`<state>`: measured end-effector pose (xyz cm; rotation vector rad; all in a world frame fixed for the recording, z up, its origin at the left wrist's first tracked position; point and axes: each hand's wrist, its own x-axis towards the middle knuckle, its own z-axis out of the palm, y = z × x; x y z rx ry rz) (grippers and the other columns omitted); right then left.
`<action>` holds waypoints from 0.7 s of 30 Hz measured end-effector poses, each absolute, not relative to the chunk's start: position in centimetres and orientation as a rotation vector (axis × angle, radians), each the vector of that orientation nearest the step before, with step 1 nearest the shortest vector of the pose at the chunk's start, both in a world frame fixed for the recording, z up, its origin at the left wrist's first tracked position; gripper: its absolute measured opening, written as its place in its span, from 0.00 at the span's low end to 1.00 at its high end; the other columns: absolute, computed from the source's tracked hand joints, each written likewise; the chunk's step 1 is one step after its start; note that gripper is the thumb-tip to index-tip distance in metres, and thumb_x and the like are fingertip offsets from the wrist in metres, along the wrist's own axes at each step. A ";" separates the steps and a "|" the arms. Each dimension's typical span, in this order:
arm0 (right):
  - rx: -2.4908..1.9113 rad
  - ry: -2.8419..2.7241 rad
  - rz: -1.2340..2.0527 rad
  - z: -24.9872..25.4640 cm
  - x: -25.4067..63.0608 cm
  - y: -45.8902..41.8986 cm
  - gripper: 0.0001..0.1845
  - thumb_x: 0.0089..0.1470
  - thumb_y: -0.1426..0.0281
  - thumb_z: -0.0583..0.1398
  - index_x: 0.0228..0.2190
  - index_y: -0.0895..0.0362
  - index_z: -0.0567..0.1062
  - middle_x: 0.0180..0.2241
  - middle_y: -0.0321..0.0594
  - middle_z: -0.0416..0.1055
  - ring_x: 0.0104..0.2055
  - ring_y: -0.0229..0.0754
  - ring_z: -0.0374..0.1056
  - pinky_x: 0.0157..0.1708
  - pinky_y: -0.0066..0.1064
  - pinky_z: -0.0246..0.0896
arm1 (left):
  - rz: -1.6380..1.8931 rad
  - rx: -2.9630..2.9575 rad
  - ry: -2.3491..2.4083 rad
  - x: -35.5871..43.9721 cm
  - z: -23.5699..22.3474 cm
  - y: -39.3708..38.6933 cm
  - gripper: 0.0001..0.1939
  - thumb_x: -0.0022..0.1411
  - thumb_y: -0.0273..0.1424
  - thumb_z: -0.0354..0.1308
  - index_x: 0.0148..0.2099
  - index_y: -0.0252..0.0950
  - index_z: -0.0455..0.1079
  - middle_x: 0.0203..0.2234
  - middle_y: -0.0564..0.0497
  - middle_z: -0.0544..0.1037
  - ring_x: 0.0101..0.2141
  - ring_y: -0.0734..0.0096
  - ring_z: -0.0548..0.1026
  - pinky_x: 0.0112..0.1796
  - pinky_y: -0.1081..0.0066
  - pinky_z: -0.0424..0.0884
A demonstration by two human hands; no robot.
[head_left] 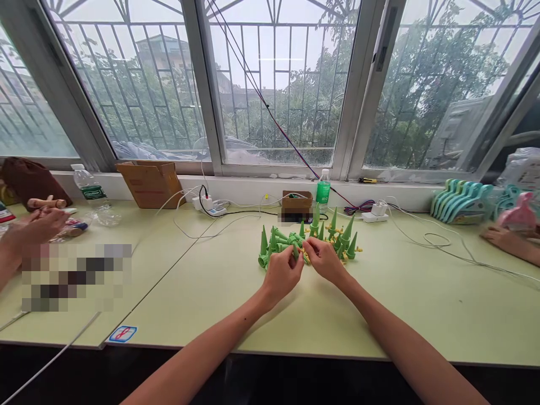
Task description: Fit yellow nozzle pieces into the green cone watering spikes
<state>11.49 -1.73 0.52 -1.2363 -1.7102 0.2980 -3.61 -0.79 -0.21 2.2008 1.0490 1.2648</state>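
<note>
A cluster of green cone-shaped plastic watering spikes [348,232] with small yellow valve pieces [358,249] stands and lies on the table around my hands. My left hand [283,271] is closed on one green watering spike [295,251], its tip showing between thumb and fingers. Close beside it, almost touching, my right hand [324,260] is pinched, fingertips against the work. What lies between those fingertips is too small and too hidden to name. More green spikes [264,242] lie just behind my left hand.
A small cardboard box [297,200] and a green-labelled bottle [323,190] stand behind the pile. Cables and a power strip [218,210] run along the window side. One co-worker's hands [37,225] work at left; another's hand [506,239] is near hangers [459,201] at right.
</note>
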 end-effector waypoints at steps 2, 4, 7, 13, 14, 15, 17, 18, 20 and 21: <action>-1.245 -1.703 0.295 0.4 11.5 -1.6 0.22 0.62 0.59 0.50 0.20 0.55 0.56 0.17 0.29 0.51 0.21 0.34 0.46 0.22 0.28 0.42 | 1.268 2.215 1.034 -3.6 -0.2 -0.8 0.13 0.63 0.35 0.52 0.27 0.36 0.63 0.14 0.58 0.64 0.16 0.78 0.58 0.21 0.75 0.54; -1.256 -1.692 0.279 0.3 11.5 -1.5 0.23 0.61 0.58 0.51 0.19 0.55 0.53 0.17 0.29 0.49 0.20 0.34 0.45 0.22 0.28 0.41 | 1.270 2.228 1.019 -3.6 -0.2 -0.9 0.13 0.63 0.35 0.52 0.26 0.36 0.62 0.14 0.58 0.63 0.16 0.78 0.57 0.21 0.75 0.54; -1.276 -1.687 0.246 0.2 11.7 -1.4 0.26 0.61 0.56 0.50 0.17 0.55 0.50 0.16 0.29 0.46 0.20 0.34 0.43 0.21 0.29 0.39 | 1.245 2.240 0.993 -3.6 -0.2 -1.0 0.12 0.63 0.35 0.52 0.27 0.36 0.63 0.14 0.58 0.63 0.16 0.78 0.57 0.22 0.75 0.54; -1.306 -1.704 0.217 -0.1 11.7 -1.2 0.29 0.62 0.54 0.49 0.16 0.56 0.49 0.15 0.30 0.44 0.20 0.33 0.42 0.21 0.29 0.38 | 1.230 2.248 0.976 -3.6 -0.3 -1.0 0.13 0.63 0.35 0.52 0.27 0.36 0.63 0.14 0.58 0.63 0.17 0.78 0.57 0.22 0.74 0.54; -1.309 -1.703 0.220 -0.1 11.7 -1.2 0.29 0.62 0.53 0.48 0.16 0.56 0.49 0.15 0.30 0.45 0.20 0.33 0.43 0.22 0.29 0.39 | 1.237 2.245 0.985 -3.6 -0.3 -0.9 0.13 0.63 0.35 0.52 0.26 0.36 0.63 0.14 0.58 0.64 0.17 0.78 0.57 0.22 0.74 0.54; -1.309 -1.696 0.221 0.0 11.6 -1.2 0.29 0.63 0.54 0.48 0.16 0.56 0.50 0.16 0.30 0.46 0.20 0.34 0.44 0.22 0.29 0.39 | 1.245 2.239 0.996 -3.6 -0.3 -0.9 0.14 0.63 0.36 0.52 0.26 0.36 0.62 0.15 0.58 0.64 0.17 0.78 0.57 0.22 0.74 0.54; -1.301 -1.674 0.221 0.1 11.5 -1.4 0.27 0.63 0.55 0.47 0.17 0.55 0.52 0.16 0.30 0.50 0.20 0.34 0.46 0.22 0.29 0.41 | 1.262 2.220 1.021 -3.7 -0.3 -0.8 0.13 0.63 0.36 0.52 0.27 0.36 0.63 0.15 0.57 0.64 0.17 0.78 0.58 0.22 0.74 0.54; -1.293 -1.665 0.229 0.3 11.5 -1.5 0.26 0.64 0.55 0.47 0.18 0.55 0.54 0.17 0.30 0.52 0.20 0.34 0.48 0.22 0.28 0.43 | 1.268 2.209 1.031 -3.7 -0.3 -0.8 0.12 0.63 0.36 0.52 0.28 0.36 0.65 0.15 0.57 0.65 0.17 0.78 0.58 0.22 0.74 0.55; -1.271 -1.660 0.268 0.5 11.5 -1.7 0.23 0.64 0.57 0.47 0.21 0.55 0.58 0.18 0.31 0.58 0.21 0.35 0.52 0.23 0.28 0.46 | 1.281 2.194 1.045 -3.7 -0.2 -0.8 0.11 0.63 0.36 0.52 0.31 0.36 0.67 0.15 0.57 0.66 0.17 0.77 0.59 0.22 0.74 0.55; -1.260 -1.668 0.295 0.6 11.4 -1.8 0.21 0.64 0.58 0.47 0.22 0.55 0.60 0.19 0.32 0.60 0.21 0.35 0.54 0.24 0.27 0.47 | 1.286 2.190 1.048 -3.7 -0.2 -0.8 0.11 0.63 0.36 0.52 0.32 0.36 0.68 0.15 0.57 0.66 0.17 0.77 0.59 0.22 0.74 0.55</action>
